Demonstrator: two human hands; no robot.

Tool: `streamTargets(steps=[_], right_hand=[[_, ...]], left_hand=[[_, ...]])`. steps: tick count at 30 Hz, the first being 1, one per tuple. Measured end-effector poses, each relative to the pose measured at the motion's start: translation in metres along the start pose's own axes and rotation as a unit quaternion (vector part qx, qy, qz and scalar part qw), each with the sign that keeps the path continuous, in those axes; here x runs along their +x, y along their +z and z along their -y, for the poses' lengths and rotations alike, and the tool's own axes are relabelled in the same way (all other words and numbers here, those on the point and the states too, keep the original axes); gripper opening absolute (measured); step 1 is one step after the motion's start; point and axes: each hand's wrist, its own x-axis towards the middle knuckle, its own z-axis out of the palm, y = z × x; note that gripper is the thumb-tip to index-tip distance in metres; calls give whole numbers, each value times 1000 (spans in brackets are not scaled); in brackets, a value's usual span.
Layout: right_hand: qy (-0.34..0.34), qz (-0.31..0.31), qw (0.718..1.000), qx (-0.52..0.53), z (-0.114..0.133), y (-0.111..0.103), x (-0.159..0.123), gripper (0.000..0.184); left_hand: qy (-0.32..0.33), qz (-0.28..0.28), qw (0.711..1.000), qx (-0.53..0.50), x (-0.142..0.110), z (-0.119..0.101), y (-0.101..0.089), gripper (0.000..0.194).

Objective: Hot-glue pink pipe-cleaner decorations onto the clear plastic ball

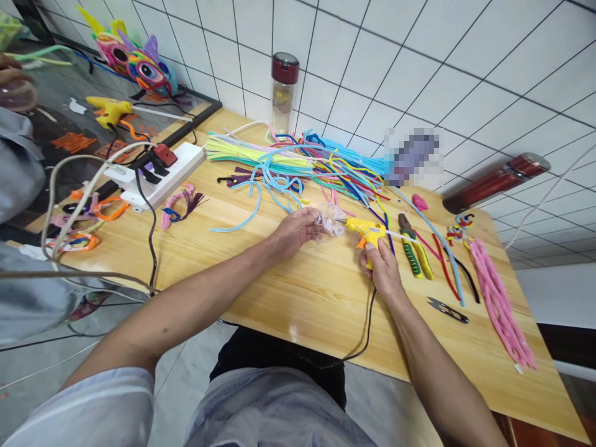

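A wooden table (pixel 288 292) stands by a white-tiled wall (pixel 344 74) above grey floor (pixel 184 360).

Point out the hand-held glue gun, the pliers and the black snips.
Glue gun (pixel 371 231): head view, on its yellow body.
Pliers (pixel 410 251): head view, on the darker green grip.
Black snips (pixel 447 310): head view, around mid-length.

Yellow glue gun (pixel 371 230) (by clear plastic (pixel 331 219))

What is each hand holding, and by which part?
Right hand: the yellow glue gun, by its handle. Left hand: a clear plastic piece, apparently by its left edge.
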Motion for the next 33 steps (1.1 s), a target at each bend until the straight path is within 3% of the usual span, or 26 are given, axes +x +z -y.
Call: streamTargets(steps=[33], right_hand=[[-3,-1,1000,-27,-1,-3,1,49]], left_hand=[[10,15,1000,7,2,3,-3,13]])
